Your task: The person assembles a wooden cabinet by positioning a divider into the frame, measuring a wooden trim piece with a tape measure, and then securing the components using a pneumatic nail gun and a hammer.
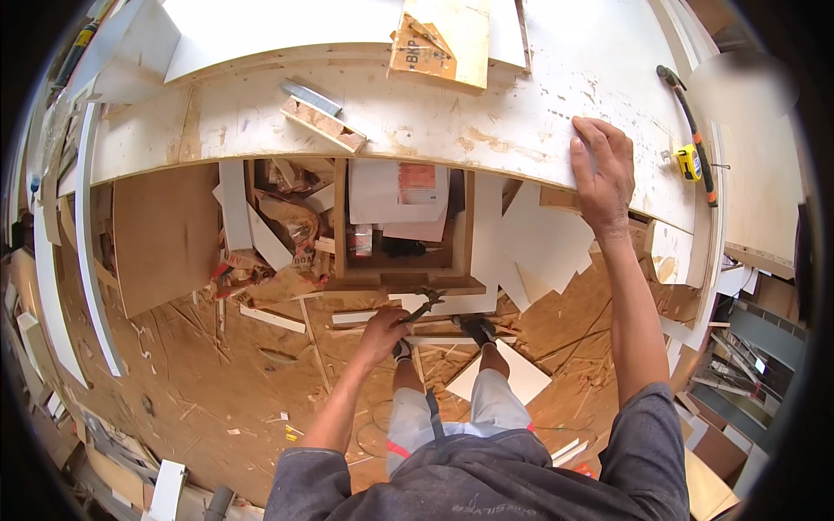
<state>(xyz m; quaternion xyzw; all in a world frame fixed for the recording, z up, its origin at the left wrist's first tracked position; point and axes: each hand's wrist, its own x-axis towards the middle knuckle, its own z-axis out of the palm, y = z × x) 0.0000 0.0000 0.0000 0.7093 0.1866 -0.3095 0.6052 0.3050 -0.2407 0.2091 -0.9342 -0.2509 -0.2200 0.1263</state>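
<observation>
In my left hand (382, 335), low in front of the drawer, is a dark metal tool with a forked head that looks like pincers (427, 301). My fingers are closed round its handle end. Farther right, my right hand (604, 169) rests on the front edge of the worn white workbench (521, 130), its fingers stretched out over the top and holding nothing. Between the two hands a wooden drawer (469, 230) stands pulled out under the bench. Papers (382, 187) and small dark items lie inside it.
A hammer (695, 139) and a yellow tape measure (688, 162) lie at the bench's right end. Wood offcuts (321, 122) and a board piece (465, 43) sit on top. Scraps and white panels (543, 234) fill the space below; offcuts (274, 319) litter the floor around my feet.
</observation>
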